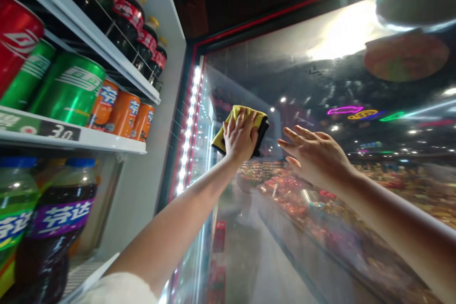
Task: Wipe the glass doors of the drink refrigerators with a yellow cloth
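Note:
My left hand (239, 135) presses a folded yellow cloth (259, 120) with dark edges against the inside of a glass door (245, 80). Its fingers spread over the top of the cloth, and the cloth's underside is hidden. To the right, my right hand (313, 152) is open and holds nothing, fingers stretched towards the glass. Whether its fingertips touch the pane I cannot tell.
Left of the door, fridge shelves (110, 140) hold green cans (69, 88), orange cans (123, 114), cola bottles (133, 14) and a purple-labelled bottle (53, 228). A bright light strip (188, 133) runs along the hinge side. Beyond the glass are blurred goods.

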The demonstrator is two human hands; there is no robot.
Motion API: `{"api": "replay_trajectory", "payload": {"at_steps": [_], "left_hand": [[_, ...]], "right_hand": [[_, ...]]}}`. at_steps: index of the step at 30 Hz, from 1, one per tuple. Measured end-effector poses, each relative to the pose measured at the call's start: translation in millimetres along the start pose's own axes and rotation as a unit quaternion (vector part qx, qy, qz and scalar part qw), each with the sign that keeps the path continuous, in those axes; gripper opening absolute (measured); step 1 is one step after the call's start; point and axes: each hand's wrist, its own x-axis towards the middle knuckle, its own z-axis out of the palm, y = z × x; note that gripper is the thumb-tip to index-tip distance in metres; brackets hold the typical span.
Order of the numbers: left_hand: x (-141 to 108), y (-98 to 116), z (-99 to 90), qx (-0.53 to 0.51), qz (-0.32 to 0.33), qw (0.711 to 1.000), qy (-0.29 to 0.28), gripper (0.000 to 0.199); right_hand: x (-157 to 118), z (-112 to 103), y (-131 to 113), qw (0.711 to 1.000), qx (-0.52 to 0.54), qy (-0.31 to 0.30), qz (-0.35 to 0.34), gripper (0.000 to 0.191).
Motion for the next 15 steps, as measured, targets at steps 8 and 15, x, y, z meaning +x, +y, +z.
{"api": "replay_trajectory", "payload": {"at_steps": [8,15], "left_hand": [[-2,10,-0.3,-0.031,-0.124,0.991,0.04,0.049],[17,66,6.4,-0.048,0.029,0.998,-0.014,0.049]], "right_hand": [[-38,-13,46,0.994,-0.045,-0.049,0.086,0.051],[-46,-10,63,0.987,-0.017,-0.105,0.12,0.059]]}}
